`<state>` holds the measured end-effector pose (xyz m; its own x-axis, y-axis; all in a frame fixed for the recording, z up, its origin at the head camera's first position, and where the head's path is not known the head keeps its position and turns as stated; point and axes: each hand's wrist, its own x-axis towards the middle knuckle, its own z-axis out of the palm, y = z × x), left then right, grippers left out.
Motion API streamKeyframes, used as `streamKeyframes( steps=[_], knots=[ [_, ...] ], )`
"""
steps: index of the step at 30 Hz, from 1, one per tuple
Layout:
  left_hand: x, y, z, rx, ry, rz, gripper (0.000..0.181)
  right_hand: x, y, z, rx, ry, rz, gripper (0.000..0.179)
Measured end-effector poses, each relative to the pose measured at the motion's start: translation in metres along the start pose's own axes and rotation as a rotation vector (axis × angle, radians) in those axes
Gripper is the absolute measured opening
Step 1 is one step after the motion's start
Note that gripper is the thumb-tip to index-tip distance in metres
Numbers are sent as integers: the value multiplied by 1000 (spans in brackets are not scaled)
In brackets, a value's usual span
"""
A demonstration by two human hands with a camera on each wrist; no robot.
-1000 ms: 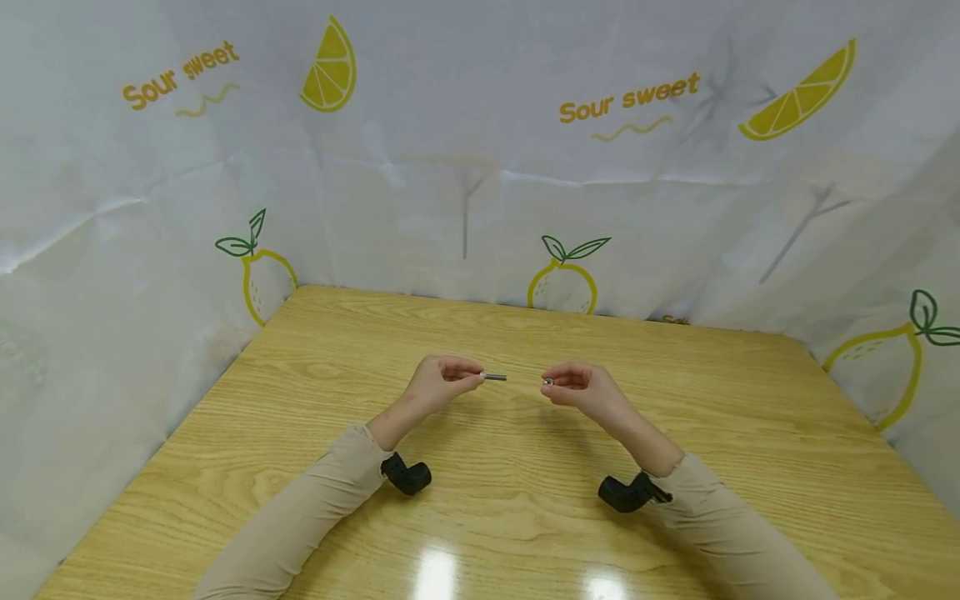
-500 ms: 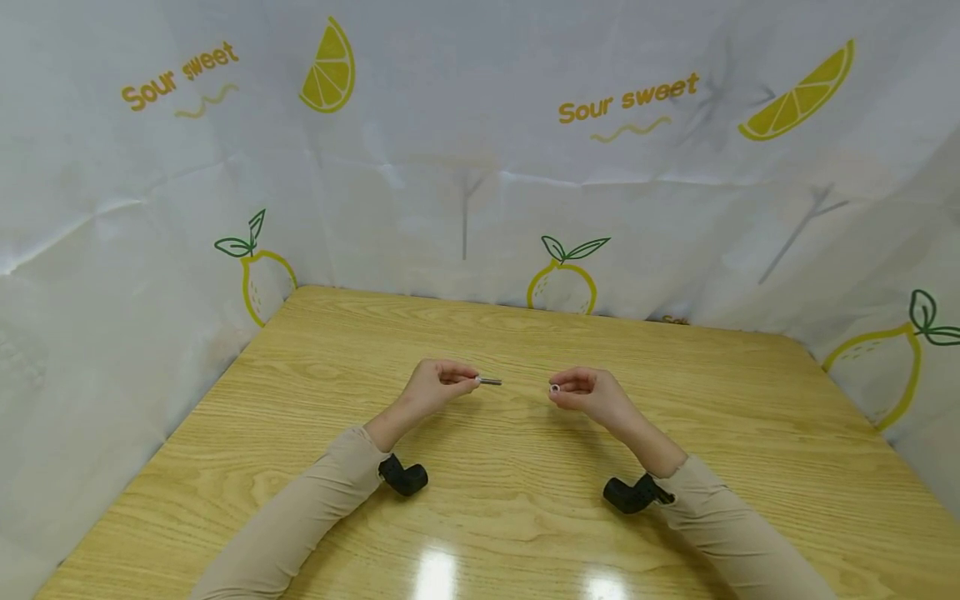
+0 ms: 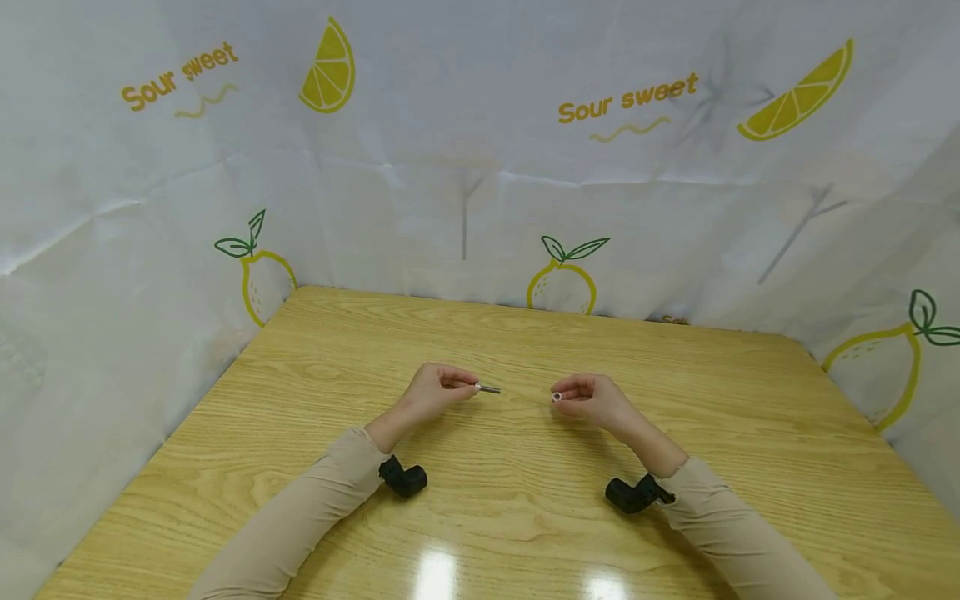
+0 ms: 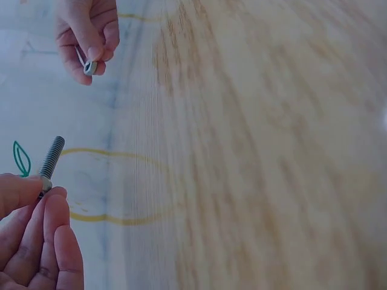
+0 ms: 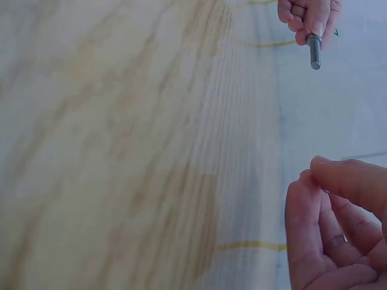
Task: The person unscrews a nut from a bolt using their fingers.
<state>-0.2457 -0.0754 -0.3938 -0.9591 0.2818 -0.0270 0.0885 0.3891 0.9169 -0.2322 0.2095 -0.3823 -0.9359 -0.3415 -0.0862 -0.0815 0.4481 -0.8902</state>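
A silver threaded bolt (image 3: 490,389) points right from my left hand (image 3: 437,392), which pinches it by its head between thumb and fingertips. The left wrist view shows the threads of the bolt (image 4: 53,156) clearly, with the head partly covered by the fingers. Across a gap, my right hand (image 3: 596,402) pinches a small metal nut (image 3: 557,397) between thumb and fingers, its hole visible. In the right wrist view the fingertips hide nearly all of the nut. Bolt and nut are apart, both held above the table.
The wood-grain table (image 3: 510,517) lies under both hands. A pale curtain (image 3: 420,217) printed with lemons rises behind it and along the sides. Black camera mounts (image 3: 405,478) sit at both wrists, below the sleeves.
Both hands have come slightly down and toward the body, and a little farther apart. The nut has turned so that its hole shows more. Both grips remain.
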Motion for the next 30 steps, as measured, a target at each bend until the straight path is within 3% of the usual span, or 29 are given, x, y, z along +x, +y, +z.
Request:
streamKeyframes(
  steps=[4, 12, 30],
  knots=[
    [0, 0, -1, 14, -5, -6, 21, 0, 3, -1, -32, -27, -32, 34],
    [0, -1, -2, 65, -11, -18, 19, 7, 3, 5, -137, -9, 33, 30],
    [-1, -2, -2, 151, -25, -37, 14, 10, 2, 8, -209, -28, 53, 24]
  ],
)
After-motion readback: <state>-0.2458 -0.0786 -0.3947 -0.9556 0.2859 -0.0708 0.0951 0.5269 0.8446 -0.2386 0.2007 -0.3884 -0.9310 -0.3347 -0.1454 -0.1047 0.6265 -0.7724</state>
